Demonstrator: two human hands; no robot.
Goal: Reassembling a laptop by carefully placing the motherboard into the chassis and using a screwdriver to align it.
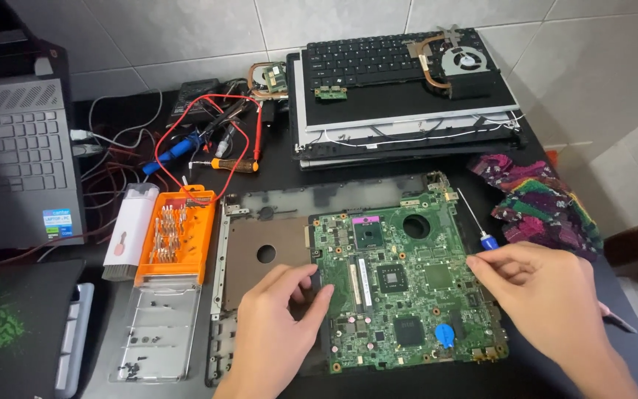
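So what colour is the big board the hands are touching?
Green, the board, seen in the head view.

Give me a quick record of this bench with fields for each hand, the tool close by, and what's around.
Left hand: fingers on the left edge of the green motherboard
Right hand: fingertips on the board's right edge
Under board: laptop base shell
Nearby tool: blue-handled screwdriver, beside the right hand
Left of shell: orange screwdriver bit case
Behind: stacked laptop parts with a keyboard
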